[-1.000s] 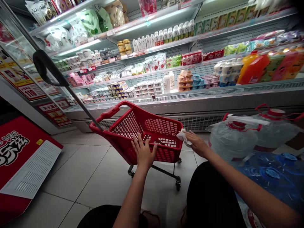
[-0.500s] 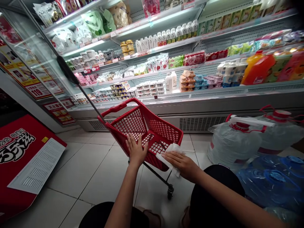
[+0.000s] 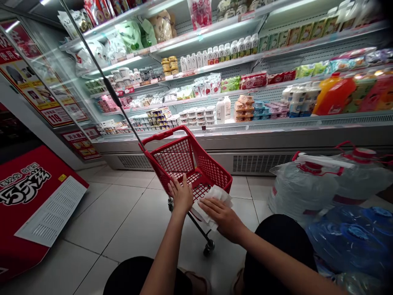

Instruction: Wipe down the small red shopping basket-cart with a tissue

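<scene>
A small red shopping cart (image 3: 211,168) with lattice walls is in front of me, turned at an angle. My left hand (image 3: 181,196) lies on the cart's near side with its fingers spread and nothing in them. Close to its right, my right hand (image 3: 223,216) presses a crumpled white tissue (image 3: 221,196) against the near rim. The tissue sticks out past the fingers and covers part of that rim. A dark metal pole (image 3: 96,67) rises from the handle end of the cart. Some of the lower frame is hidden behind my hands.
A refrigerated shelf unit (image 3: 260,141) with dairy goods and juice spans the back. To the right stand large clear water jugs (image 3: 302,188) and blue bottles (image 3: 353,237). A red cabinet (image 3: 33,213) is at the left, on the tiled floor (image 3: 125,229).
The cart's front end and its wheel have swung left. My right hand has moved left with the tissue, closer to my left hand, which has shifted slightly right.
</scene>
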Action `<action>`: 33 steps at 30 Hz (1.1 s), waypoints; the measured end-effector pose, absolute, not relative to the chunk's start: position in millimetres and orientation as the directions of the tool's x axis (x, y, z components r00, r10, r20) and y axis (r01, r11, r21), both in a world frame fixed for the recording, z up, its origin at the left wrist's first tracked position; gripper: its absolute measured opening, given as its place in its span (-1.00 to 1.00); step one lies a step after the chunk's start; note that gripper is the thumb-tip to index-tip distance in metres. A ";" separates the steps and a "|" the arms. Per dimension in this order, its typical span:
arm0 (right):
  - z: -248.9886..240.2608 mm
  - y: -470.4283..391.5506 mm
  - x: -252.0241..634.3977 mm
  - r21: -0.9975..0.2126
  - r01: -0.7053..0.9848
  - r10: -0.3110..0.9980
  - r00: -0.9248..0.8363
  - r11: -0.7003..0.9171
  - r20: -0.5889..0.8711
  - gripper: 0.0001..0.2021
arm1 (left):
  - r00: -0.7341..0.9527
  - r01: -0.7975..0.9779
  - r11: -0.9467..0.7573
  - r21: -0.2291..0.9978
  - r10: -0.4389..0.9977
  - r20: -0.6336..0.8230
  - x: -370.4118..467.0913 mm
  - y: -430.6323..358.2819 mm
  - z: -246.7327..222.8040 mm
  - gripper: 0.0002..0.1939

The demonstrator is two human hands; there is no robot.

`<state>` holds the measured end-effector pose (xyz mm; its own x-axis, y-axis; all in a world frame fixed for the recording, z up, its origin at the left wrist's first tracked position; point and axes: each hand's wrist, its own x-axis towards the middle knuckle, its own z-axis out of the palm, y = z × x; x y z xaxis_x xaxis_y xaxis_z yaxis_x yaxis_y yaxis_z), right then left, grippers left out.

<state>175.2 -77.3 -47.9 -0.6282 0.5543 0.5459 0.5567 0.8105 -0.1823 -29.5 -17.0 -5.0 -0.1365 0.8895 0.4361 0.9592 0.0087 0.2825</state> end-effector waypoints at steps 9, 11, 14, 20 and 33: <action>-54.2 -15.8 254.8 -0.170 0.691 0.637 -0.504 0.703 0.584 -0.24 | -0.192 0.896 -0.014 0.444 0.890 0.414 -11.0 -43.8 -27.2 -0.37; -58.9 -17.4 259.4 -0.178 0.725 0.660 -0.460 0.665 0.594 -0.29 | -0.161 0.894 -0.038 0.447 0.902 0.400 -11.0 -44.4 -29.8 -0.38; -64.8 -37.3 246.1 -0.183 0.751 0.675 -0.421 0.634 0.606 -0.34 | -0.098 0.909 -0.084 0.408 0.909 0.404 -17.3 -44.8 -28.3 -0.32; -62.9 -82.9 215.0 -0.061 0.665 0.554 -0.564 0.744 0.612 -0.31 | 0.063 0.964 -0.126 0.233 0.964 0.259 -83.7 -52.3 -1.2 -0.24; -28.7 -115.7 148.3 0.085 0.409 0.256 -0.707 0.909 0.659 -0.43 | -0.099 0.921 -0.104 0.374 0.869 0.485 -57.8 -83.8 -20.5 -0.44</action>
<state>148.3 -115.7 -28.7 -0.7074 0.2565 0.6587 0.4090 0.9085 0.0854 -57.8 -83.8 -20.5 -0.0987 0.8691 0.4847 0.9214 -0.1042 0.3744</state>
